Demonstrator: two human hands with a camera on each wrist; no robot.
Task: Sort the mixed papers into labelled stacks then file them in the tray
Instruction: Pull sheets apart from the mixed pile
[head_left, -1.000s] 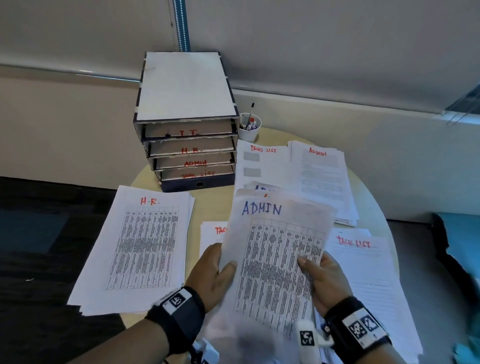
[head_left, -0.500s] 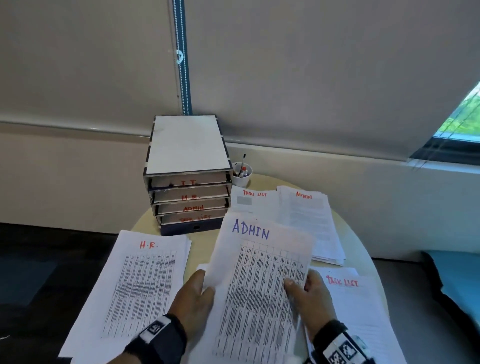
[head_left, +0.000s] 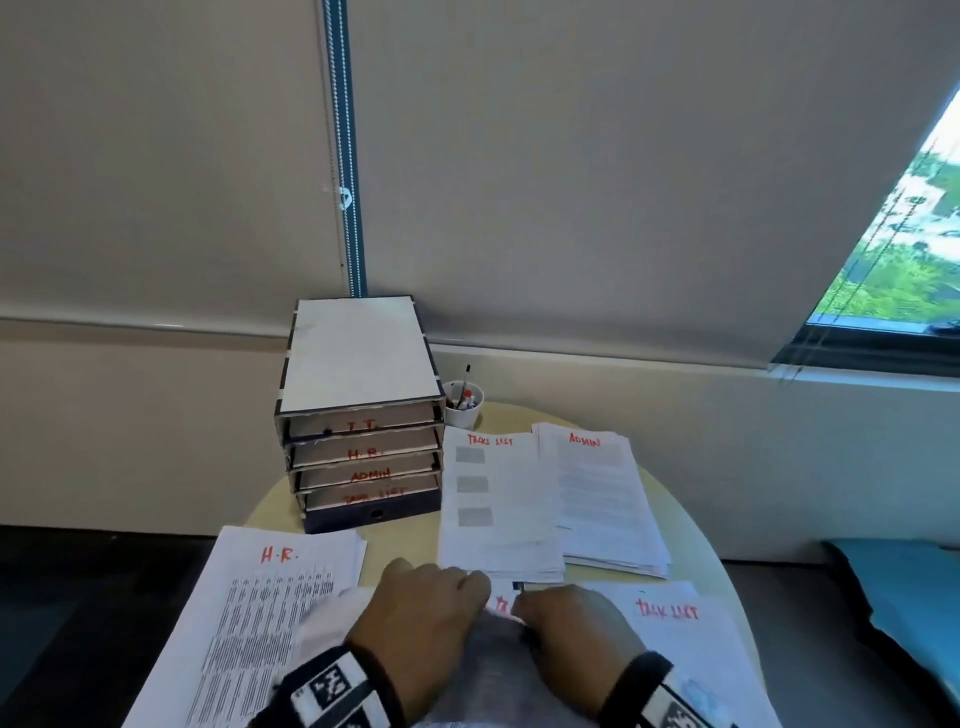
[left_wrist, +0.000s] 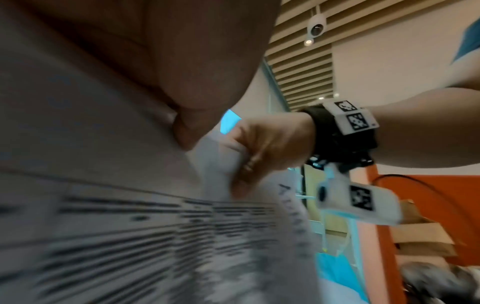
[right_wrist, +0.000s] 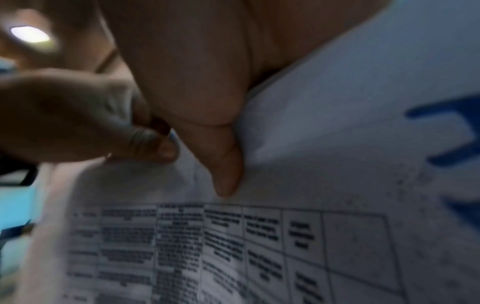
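Both hands knuckles-up, side by side | left hand (head_left: 426, 613) fingers, right hand (head_left: 571, 623) fingers clamped on ADMIN sheet (right_wrist: 337, 144)

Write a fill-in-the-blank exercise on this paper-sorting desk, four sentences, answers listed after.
1. The top slot of the filing tray is labelled ____.
2. The stack left of the left hand is headed ____.
3. The white cup behind the papers holds ____.
4. Both the left hand and the right hand grip a sheet printed with a ____.

Answers: I.T.; H.R.; pens; table
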